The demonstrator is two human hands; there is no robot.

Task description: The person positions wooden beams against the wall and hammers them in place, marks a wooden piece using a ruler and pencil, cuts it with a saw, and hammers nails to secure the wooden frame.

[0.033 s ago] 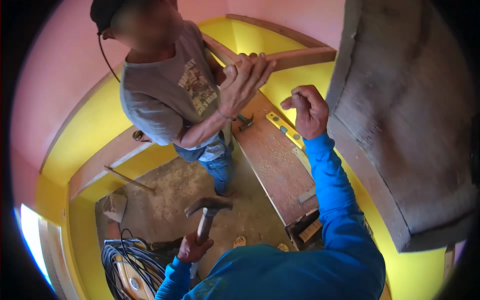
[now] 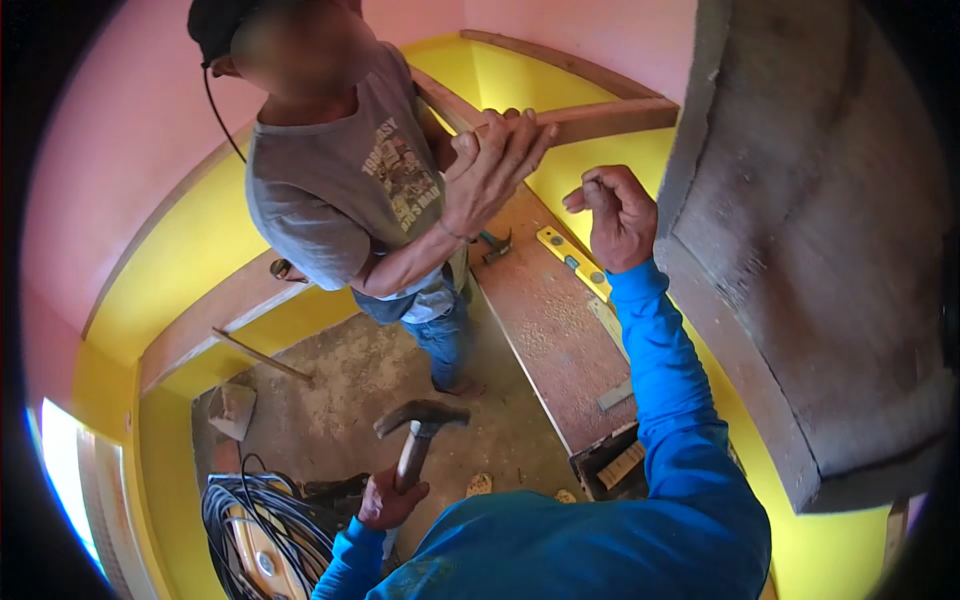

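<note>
My left hand (image 2: 388,500) grips a claw hammer (image 2: 421,418) low in front of me, its dark metal head up. My right hand (image 2: 622,218) is raised at the right, in a blue sleeve, with the fingers curled in. Whether anything small is held in those fingers, I cannot make out. Just beyond it, a co-worker's hand (image 2: 492,175) is lifted with the fingers outstretched, apart from mine. The co-worker (image 2: 330,190) stands facing me in a grey T-shirt and jeans.
A reddish board (image 2: 545,340) bears sawdust, a yellow spirit level (image 2: 571,255) and another hammer (image 2: 497,247). Coiled black cable (image 2: 262,515) lies at lower left. A large brown panel (image 2: 810,250) stands close on my right. A stick (image 2: 262,357) leans near the yellow wall.
The view has shifted a little, so the scene sits slightly further right. Both my hands, the hammer and the co-worker keep nearly the same poses.
</note>
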